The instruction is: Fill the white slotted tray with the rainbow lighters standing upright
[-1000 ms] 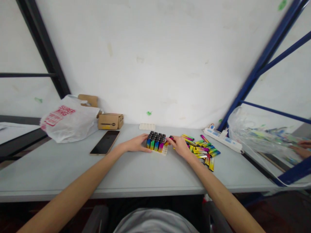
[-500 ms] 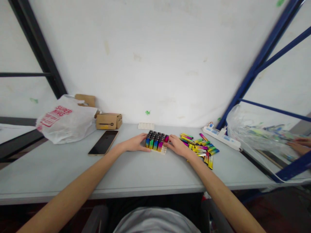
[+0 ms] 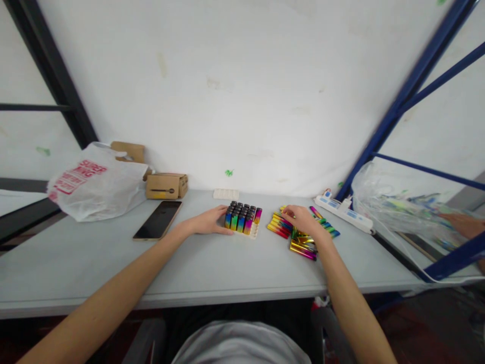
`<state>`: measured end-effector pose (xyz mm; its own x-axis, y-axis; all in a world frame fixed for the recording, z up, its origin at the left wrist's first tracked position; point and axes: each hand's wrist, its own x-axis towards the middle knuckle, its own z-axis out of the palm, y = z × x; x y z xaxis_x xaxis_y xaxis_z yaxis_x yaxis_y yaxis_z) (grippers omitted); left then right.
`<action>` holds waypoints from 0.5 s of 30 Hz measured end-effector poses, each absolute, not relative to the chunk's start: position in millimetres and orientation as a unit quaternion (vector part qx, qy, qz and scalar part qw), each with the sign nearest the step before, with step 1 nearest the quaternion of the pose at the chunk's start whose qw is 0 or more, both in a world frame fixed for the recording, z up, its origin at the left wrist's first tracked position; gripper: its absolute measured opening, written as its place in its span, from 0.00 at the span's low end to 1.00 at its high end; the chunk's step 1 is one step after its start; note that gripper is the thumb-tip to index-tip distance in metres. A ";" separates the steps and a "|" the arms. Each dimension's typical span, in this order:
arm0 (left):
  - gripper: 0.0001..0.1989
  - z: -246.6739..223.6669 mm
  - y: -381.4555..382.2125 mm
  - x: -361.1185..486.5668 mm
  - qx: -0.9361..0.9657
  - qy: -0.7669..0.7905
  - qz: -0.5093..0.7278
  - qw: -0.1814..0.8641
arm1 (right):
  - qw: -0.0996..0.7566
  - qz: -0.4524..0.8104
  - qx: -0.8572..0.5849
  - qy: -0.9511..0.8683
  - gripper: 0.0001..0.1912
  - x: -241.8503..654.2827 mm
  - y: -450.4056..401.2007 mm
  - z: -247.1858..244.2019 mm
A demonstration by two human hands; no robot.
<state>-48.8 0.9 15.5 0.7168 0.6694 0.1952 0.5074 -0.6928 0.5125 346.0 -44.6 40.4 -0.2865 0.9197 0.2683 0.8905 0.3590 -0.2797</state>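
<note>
The upright lighters [image 3: 238,217] are held at their left side by the left hand [image 3: 212,221], its thumb and fingers spread apart, and are seated in a pale tray [image 3: 252,231]. To the right, the loose lighters [image 3: 303,248] are reached over by the right hand [image 3: 302,218], its fingers curled; whether any is gripped cannot be told.

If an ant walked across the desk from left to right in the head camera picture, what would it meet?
White plastic bag → phone → left hand → standing lighters → loose lighters → power strip.
</note>
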 end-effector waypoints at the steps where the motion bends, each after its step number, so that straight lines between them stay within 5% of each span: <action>1: 0.44 15.0 1.5 -48.8 0.901 0.326 0.187 0.215 | 0.187 0.051 -0.565 -0.802 0.08 348.1 -44.8 40.7; 15: 0.45 14.8 1.2 -48.0 0.898 0.336 0.180 0.218 | 0.097 0.201 -0.548 -0.806 0.10 319.8 -56.5 55.3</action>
